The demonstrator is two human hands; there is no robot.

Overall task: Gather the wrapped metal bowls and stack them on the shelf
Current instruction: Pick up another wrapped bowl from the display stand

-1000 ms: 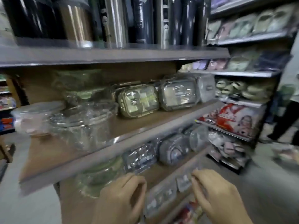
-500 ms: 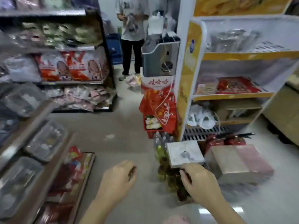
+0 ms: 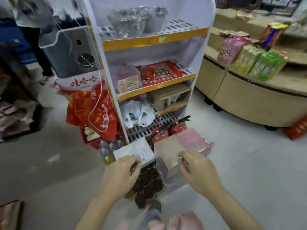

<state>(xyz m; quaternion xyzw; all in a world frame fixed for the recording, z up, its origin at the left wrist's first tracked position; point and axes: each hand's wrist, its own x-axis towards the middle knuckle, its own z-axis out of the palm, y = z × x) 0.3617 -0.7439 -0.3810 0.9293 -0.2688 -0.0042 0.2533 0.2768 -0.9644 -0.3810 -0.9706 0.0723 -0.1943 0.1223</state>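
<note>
Wrapped metal bowls [image 3: 132,20] in clear plastic stand on the top tier of a white and yellow display rack [image 3: 156,39], straight ahead and well above my hands. My left hand [image 3: 123,173] hangs low in front of the rack's foot, fingers curled in with nothing visible in them. My right hand [image 3: 197,170] is beside it to the right, fingers also curled and holding nothing. Both hands are far below the bowls.
Two red fire extinguishers [image 3: 167,130], cardboard boxes [image 3: 181,145] and bottled drinks [image 3: 146,181] crowd the floor at the rack's base. A red bag [image 3: 93,112] hangs on its left. A curved beige counter [image 3: 249,87] with snack packs is right. A person's legs [image 3: 39,52] stand behind left.
My view has swung right, away from the wooden shelf of wrapped containers, to face the white and yellow rack. Both hands stayed low and empty.
</note>
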